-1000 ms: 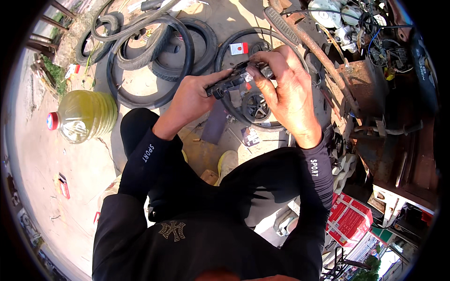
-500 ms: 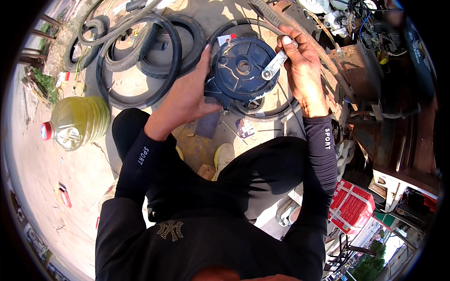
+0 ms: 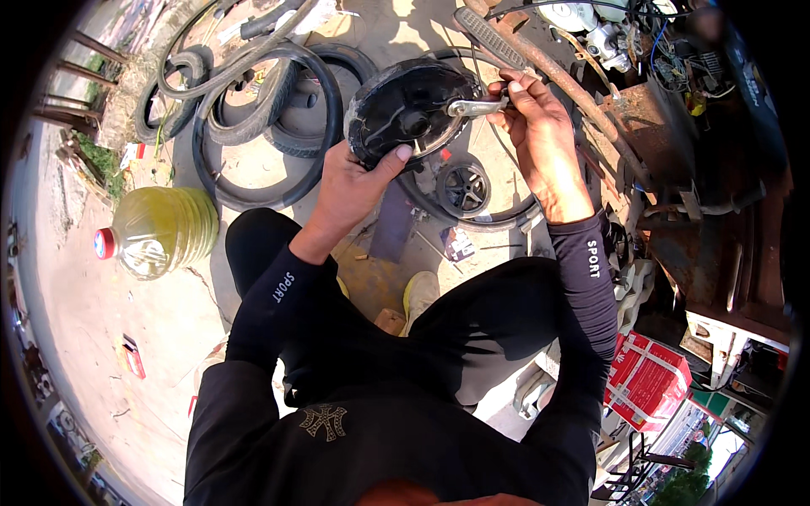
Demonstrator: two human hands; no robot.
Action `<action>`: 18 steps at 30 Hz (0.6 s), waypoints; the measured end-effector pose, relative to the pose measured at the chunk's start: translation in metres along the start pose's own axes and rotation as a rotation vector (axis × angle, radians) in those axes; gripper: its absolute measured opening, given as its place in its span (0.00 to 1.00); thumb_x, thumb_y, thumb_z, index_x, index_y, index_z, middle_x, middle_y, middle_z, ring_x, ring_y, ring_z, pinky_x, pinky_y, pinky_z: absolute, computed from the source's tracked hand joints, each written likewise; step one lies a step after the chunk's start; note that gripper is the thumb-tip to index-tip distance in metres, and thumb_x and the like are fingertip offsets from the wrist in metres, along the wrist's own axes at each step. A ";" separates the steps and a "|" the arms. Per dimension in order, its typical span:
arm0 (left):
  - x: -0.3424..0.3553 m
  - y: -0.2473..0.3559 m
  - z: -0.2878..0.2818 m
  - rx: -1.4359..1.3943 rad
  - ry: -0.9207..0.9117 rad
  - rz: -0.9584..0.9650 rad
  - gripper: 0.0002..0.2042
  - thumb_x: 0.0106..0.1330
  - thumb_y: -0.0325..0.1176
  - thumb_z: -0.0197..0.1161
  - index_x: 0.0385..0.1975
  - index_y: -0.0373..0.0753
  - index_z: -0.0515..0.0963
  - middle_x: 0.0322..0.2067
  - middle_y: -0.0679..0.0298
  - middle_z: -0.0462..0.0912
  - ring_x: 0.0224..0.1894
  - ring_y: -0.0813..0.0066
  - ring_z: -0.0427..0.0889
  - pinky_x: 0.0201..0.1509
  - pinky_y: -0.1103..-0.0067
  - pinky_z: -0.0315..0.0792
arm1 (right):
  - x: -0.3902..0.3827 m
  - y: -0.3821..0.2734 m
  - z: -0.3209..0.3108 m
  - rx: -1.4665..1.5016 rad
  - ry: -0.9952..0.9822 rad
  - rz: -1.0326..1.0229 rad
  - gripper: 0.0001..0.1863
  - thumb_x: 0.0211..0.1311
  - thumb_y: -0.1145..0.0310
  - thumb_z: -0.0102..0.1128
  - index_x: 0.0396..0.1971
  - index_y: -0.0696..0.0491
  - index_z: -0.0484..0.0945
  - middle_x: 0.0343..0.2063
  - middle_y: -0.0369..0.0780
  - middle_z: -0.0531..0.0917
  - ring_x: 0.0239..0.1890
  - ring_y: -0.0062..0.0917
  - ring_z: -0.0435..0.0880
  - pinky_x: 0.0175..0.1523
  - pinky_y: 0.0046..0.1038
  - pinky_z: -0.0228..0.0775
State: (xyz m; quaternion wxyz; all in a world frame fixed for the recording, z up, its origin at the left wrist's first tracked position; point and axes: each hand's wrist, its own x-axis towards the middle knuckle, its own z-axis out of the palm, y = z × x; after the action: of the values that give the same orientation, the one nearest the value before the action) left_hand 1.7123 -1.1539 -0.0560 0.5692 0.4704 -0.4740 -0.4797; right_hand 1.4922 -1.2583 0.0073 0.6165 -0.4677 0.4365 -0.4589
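A round black brake drum plate (image 3: 388, 125) is held up in front of me, tilted, with a raised hub near its middle. My left hand (image 3: 349, 187) grips its lower left edge, thumb on the face and the other fingers out of sight behind it. From the plate's right side sticks out a short silver brake lever (image 3: 474, 108). My right hand (image 3: 538, 126) pinches the outer end of this lever between thumb and fingers. Whatever else those fingertips may hold is too small to make out.
Several black tyres (image 3: 202, 173) lie at the far left. A spoked black wheel (image 3: 463, 189) rests on the ground beyond my shoes. On the left stands a jug of yellow-green liquid (image 3: 164, 229). Rusty metal pipes (image 3: 582, 97) and a red box (image 3: 648, 381) are at the right.
The brake drum plate has tilted and shifted slightly left. My left hand has moved from its side to its lower edge, thumb now on the face. My right hand stays at the lever and has lowered slightly.
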 end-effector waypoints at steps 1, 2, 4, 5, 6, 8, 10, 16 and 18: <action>0.003 -0.003 -0.003 0.076 0.051 0.131 0.11 0.69 0.32 0.68 0.46 0.32 0.83 0.37 0.68 0.87 0.36 0.86 0.78 0.40 0.80 0.75 | -0.002 0.006 -0.003 0.061 -0.021 0.137 0.14 0.76 0.69 0.53 0.53 0.63 0.74 0.44 0.42 0.82 0.41 0.25 0.84 0.43 0.24 0.80; 0.002 0.001 -0.002 0.110 0.070 0.191 0.11 0.66 0.29 0.70 0.44 0.32 0.83 0.36 0.65 0.87 0.33 0.81 0.80 0.40 0.79 0.75 | -0.006 0.012 -0.001 0.103 -0.056 0.247 0.15 0.76 0.69 0.54 0.54 0.63 0.72 0.44 0.42 0.82 0.41 0.26 0.85 0.44 0.25 0.79; 0.001 0.003 -0.008 0.247 0.062 0.243 0.10 0.64 0.28 0.71 0.43 0.32 0.84 0.36 0.62 0.86 0.33 0.75 0.81 0.40 0.79 0.75 | -0.010 0.017 0.006 0.134 -0.113 0.388 0.14 0.75 0.67 0.56 0.52 0.61 0.74 0.41 0.41 0.83 0.39 0.27 0.85 0.41 0.27 0.77; -0.001 0.004 -0.007 0.305 0.054 0.266 0.10 0.63 0.27 0.72 0.42 0.33 0.84 0.35 0.61 0.85 0.32 0.73 0.82 0.40 0.79 0.75 | -0.010 0.018 0.003 0.158 -0.187 0.426 0.13 0.75 0.66 0.56 0.51 0.60 0.75 0.40 0.40 0.84 0.39 0.26 0.85 0.40 0.26 0.76; 0.000 0.009 -0.008 0.381 0.033 0.331 0.12 0.57 0.24 0.74 0.40 0.34 0.85 0.35 0.57 0.84 0.33 0.63 0.84 0.40 0.77 0.77 | -0.007 0.021 -0.003 0.183 -0.261 0.462 0.12 0.75 0.66 0.56 0.49 0.59 0.76 0.39 0.40 0.84 0.39 0.26 0.84 0.39 0.26 0.75; 0.002 0.009 -0.006 0.460 0.017 0.462 0.12 0.54 0.23 0.74 0.39 0.34 0.85 0.37 0.57 0.85 0.35 0.62 0.85 0.40 0.75 0.78 | -0.007 0.022 -0.003 0.169 -0.307 0.511 0.10 0.75 0.64 0.58 0.45 0.55 0.79 0.34 0.36 0.82 0.34 0.22 0.81 0.35 0.22 0.71; 0.003 0.006 -0.005 0.516 0.017 0.548 0.11 0.55 0.23 0.74 0.38 0.33 0.85 0.37 0.58 0.86 0.35 0.65 0.85 0.39 0.76 0.77 | -0.004 0.023 -0.003 0.148 -0.176 0.450 0.10 0.73 0.64 0.60 0.44 0.56 0.79 0.32 0.34 0.81 0.33 0.20 0.79 0.36 0.22 0.71; 0.004 -0.003 -0.016 0.528 0.052 0.439 0.17 0.49 0.19 0.74 0.41 0.34 0.85 0.40 0.57 0.87 0.40 0.60 0.86 0.43 0.73 0.80 | 0.008 -0.004 -0.001 0.206 -0.028 -0.044 0.15 0.65 0.69 0.70 0.48 0.60 0.80 0.29 0.32 0.80 0.27 0.14 0.77 0.33 0.17 0.70; 0.003 -0.002 -0.016 0.498 0.079 0.392 0.17 0.48 0.19 0.74 0.41 0.34 0.85 0.40 0.57 0.87 0.40 0.60 0.86 0.43 0.74 0.79 | 0.004 -0.008 0.007 0.136 -0.061 -0.168 0.14 0.64 0.68 0.72 0.47 0.56 0.83 0.29 0.31 0.81 0.28 0.13 0.77 0.35 0.15 0.69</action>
State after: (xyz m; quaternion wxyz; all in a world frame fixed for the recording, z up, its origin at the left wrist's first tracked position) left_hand 1.7280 -1.1560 -0.0597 0.5360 0.5134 -0.6359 -0.2114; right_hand 1.4980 -1.2621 0.0159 0.6191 -0.4737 0.3445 -0.5231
